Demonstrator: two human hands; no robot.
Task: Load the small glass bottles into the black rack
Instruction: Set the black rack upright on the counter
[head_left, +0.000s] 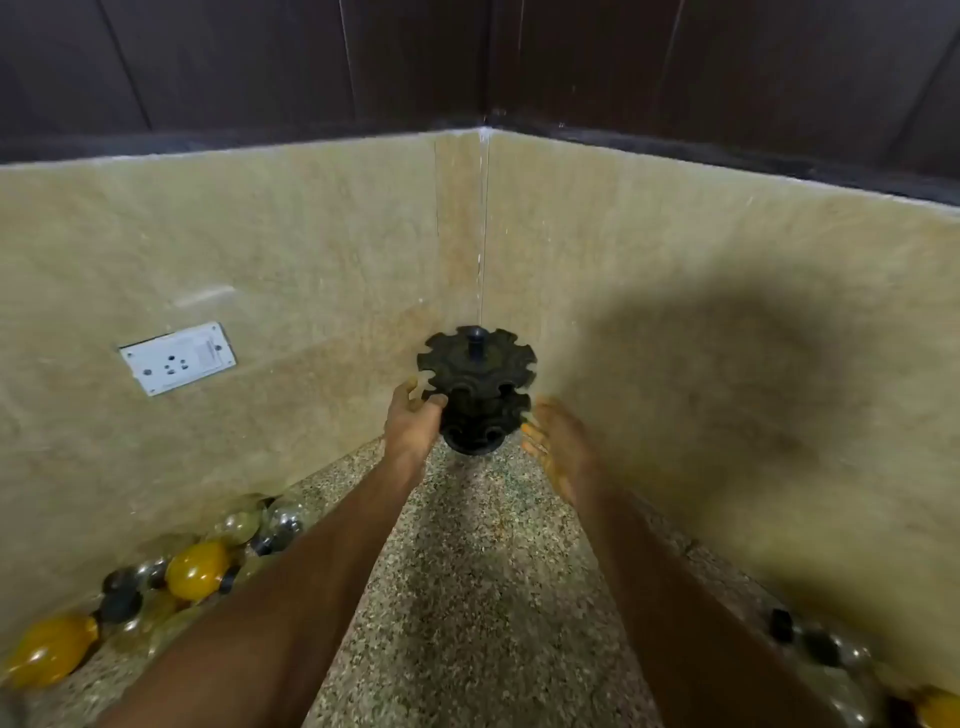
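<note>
From the head view I see both forearms stretched forward into the corner of the speckled counter (467, 597). My left hand (413, 423) grips the black rack (475, 387), thumb over a notched tier and fingers curled round its left side. My right hand (558, 441) is blurred, fingers straight and loose, holding nothing, just beside the rack's right side. There is one rack, upright in the corner, three notched tiers showing. Bottles (197, 569) lie along the left wall, two plainly yellow, others clear with black caps; more bottles (826, 649) lie bottom right, too blurred to count. One socket (176, 357) sits on the left wall
</note>
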